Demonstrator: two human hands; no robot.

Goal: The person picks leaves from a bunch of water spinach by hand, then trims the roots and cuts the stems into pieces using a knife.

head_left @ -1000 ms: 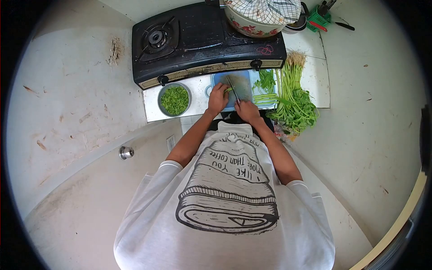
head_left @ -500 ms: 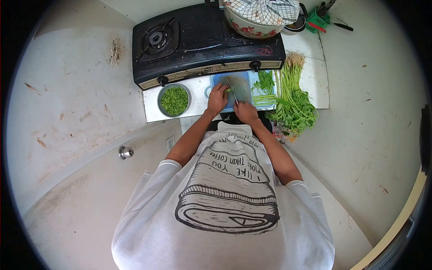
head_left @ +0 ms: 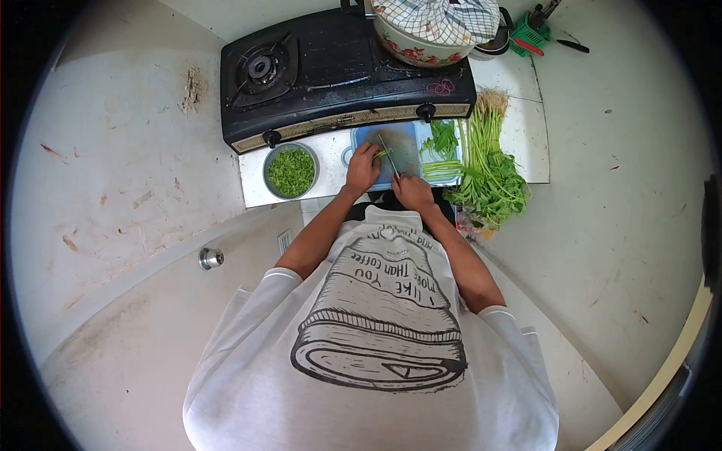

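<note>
I have the left hand pinched on green stems (head_left: 381,154) atop the cutting board (head_left: 407,143), the right hand (head_left: 413,194) wrapped round the knife (head_left: 389,154). Stems: I judge light, crisp, easily bruised (slippery if wet); best gripped just back from the knife, fingertips tucked.

"Was the light good?"
"Bright and fairly even, with soft shadows; the metal knob (head_left: 211,258) caught a small glint."
"And the sharpness?"
"Moderate, though fisheye distortion bowed the walls (head_left: 120,135) and blackened the corners."
</note>
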